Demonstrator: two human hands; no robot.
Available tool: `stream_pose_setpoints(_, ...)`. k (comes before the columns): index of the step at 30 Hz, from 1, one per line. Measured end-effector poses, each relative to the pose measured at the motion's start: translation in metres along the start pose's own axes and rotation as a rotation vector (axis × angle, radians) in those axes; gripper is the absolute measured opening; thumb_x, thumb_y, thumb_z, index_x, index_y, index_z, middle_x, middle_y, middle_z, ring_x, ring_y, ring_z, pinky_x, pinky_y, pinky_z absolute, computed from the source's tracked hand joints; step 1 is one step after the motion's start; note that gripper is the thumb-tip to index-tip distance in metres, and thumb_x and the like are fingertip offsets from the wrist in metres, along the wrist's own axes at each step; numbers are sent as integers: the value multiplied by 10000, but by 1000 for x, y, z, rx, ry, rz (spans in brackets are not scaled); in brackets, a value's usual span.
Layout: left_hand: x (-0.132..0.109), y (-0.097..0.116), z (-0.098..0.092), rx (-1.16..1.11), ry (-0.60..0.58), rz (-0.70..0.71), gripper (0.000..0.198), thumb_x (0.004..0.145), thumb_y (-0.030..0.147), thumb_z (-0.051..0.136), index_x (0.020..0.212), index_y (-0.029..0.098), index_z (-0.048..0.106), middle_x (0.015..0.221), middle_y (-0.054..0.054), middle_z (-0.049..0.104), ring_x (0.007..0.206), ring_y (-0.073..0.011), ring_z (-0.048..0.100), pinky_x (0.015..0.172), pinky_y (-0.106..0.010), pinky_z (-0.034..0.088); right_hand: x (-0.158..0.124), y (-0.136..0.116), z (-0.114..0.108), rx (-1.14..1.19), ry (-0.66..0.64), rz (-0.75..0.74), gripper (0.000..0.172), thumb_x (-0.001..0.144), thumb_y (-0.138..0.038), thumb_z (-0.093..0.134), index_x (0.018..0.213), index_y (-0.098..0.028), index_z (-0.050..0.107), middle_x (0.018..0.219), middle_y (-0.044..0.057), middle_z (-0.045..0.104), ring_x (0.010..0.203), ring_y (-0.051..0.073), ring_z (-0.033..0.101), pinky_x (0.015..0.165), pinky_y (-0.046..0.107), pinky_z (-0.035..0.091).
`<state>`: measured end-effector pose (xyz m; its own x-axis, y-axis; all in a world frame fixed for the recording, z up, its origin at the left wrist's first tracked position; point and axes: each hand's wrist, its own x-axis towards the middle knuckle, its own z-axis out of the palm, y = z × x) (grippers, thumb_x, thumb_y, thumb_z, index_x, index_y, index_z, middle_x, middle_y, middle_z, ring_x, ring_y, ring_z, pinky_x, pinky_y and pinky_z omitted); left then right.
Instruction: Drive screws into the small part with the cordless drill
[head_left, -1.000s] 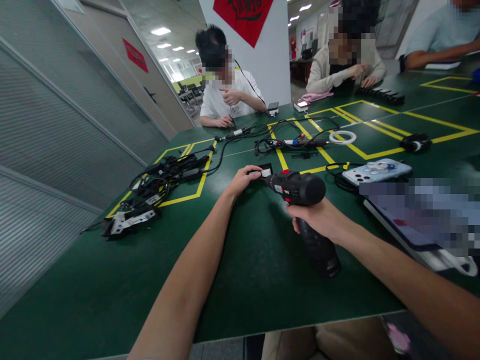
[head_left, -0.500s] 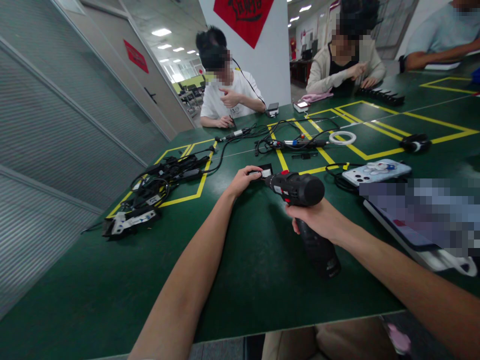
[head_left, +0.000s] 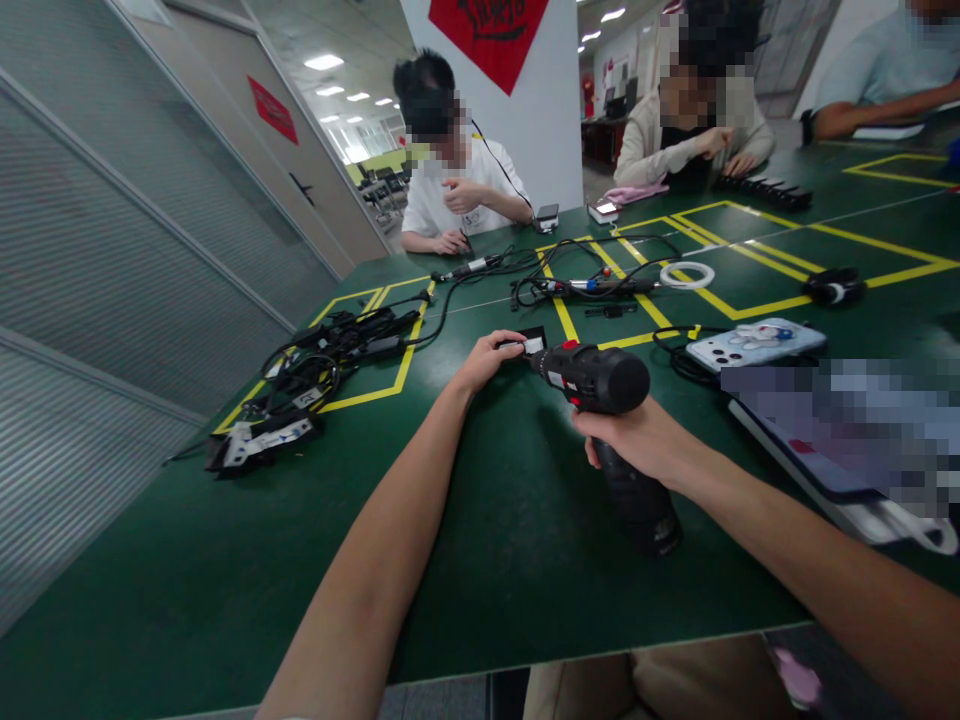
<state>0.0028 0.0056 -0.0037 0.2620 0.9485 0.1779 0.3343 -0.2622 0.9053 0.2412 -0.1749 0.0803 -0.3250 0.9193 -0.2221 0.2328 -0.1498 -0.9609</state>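
Left hand [head_left: 491,362] out over the middle of the green table [head_left: 487,570], fingers bunched and pinching the left end of a small black-and-white piece [head_left: 533,346]. Piece lies on the tabletop, center of scene, beyond the drill's grip. Right hand [head_left: 637,437] wrapped around the handle of a black cordless drill [head_left: 596,377] with red accents, fingers curled near the trigger; battery base points down toward the near edge. Drill nose aims left and far, right at the piece by the left fingertips; too small and dark there to say whether the bit touches.

Left side: tangle of black cables [head_left: 330,360] over a yellow-taped area, white-and-black strip [head_left: 274,441] at its near end. Far from the hands, mid-table: more cords with a dark rod-like tool [head_left: 600,287], short black toothed strip [head_left: 610,311] just nearer, white ring [head_left: 687,275] to the right. Black roll-like item [head_left: 834,286] farther right. Near right: light-blue phone [head_left: 754,343], then a flat stack [head_left: 795,450], partly blurred out, with a white strap [head_left: 930,530].

Far side: person in white shirt [head_left: 465,190], one hand raised, other on table; person in beige jacket [head_left: 686,145], pink cloth [head_left: 637,193] beside; a third person's forearm [head_left: 877,118] at far right.
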Motion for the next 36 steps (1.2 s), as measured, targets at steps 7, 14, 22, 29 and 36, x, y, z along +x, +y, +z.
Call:
stream_pose_setpoints(7, 0, 0, 1, -19, 4, -20, 363, 690, 379, 660, 990, 174, 672, 963, -49, 675, 855, -184, 602, 855, -336, 450, 1, 3, -1, 33, -14, -27, 66, 728, -225, 572, 749, -163, 567, 505, 14, 589, 472, 143, 570, 484, 248, 412)
stream_pose_setpoints(14, -1, 2, 0, 13, 12, -20, 358, 689, 379, 660, 987, 183, 682, 997, -50, 675, 893, -192, 592, 868, -334, 441, 1, 4, -1, 48, -10, -21, 77, 729, -233, 575, 759, -162, 574, 502, 13, 589, 473, 149, 575, 480, 252, 421)
stream_pose_setpoints(22, -2, 4, 1, 3, 5, -17, 355, 694, 380, 655, 987, 180, 678, 992, -49, 674, 879, -188, 591, 858, -328, 445, 1, 4, -2, 32, -9, -8, 83, 725, -233, 578, 759, -158, 583, 520, 24, 606, 483, 153, 584, 476, 252, 424)
stream_pose_setpoints(29, -2, 3, 1, 11, 10, -24, 365, 692, 397, 656, 988, 184, 681, 971, -52, 680, 862, -189, 591, 849, -335, 447, 1, 3, -1, 15, -8, -17, 75, 727, -231, 574, 744, -158, 583, 502, 25, 596, 470, 151, 574, 477, 254, 412)
stream_pose_setpoints(36, -1, 2, 1, 0, 18, -7, 351, 688, 385, 657, 974, 185, 687, 974, -49, 678, 876, -194, 594, 861, -341, 442, 2, 6, -2, 42, -12, -27, 81, 729, -233, 582, 765, -160, 581, 514, 23, 604, 470, 150, 574, 470, 252, 421)
